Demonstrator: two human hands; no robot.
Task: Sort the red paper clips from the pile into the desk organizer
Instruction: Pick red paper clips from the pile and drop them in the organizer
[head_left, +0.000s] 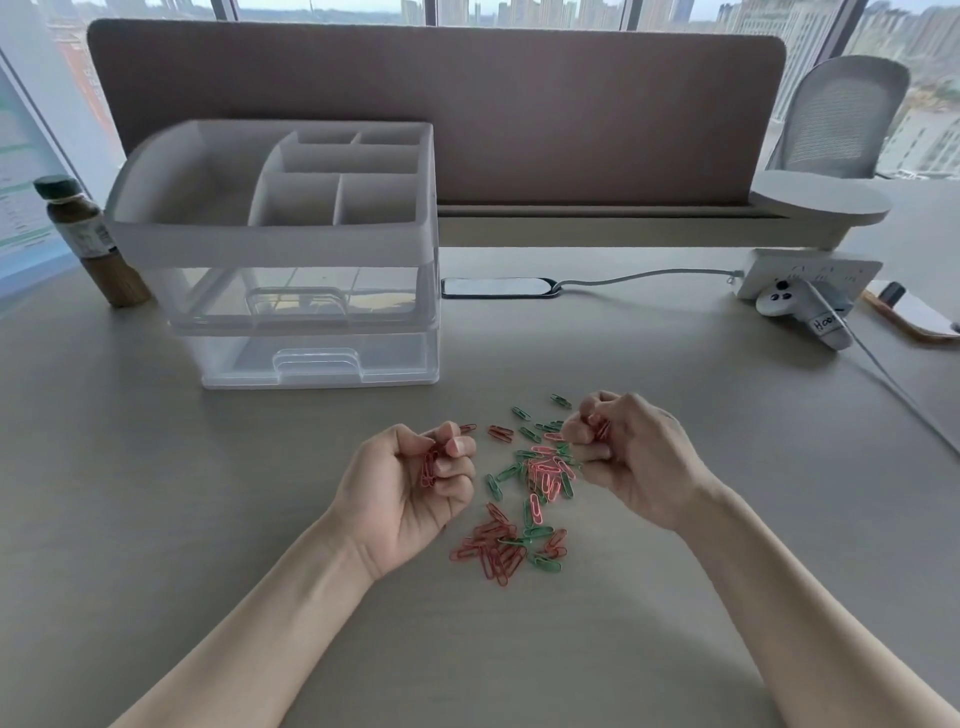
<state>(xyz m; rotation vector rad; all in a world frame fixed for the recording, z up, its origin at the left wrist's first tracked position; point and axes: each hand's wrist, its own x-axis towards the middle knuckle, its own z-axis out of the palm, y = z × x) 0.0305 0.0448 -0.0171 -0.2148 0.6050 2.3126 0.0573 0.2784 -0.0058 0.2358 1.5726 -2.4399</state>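
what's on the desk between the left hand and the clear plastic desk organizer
Bare beige desk top, as the head view shows. The left hand holds red paper clips; the clear plastic desk organizer stands behind it.

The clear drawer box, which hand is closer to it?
Left. The left hand sits just in front of the desk organizer; the right hand is farther off to its right.

A mixed pile (524, 499) of red, pink and green paper clips is lying scattered flat on the counter (208, 493), the red paper clips (491, 553) bunching mostly at its near edge. The desk organizer (291, 254) is standing upright farther back to the left, its white divided top tray sitting over two clear drawers, both closed.
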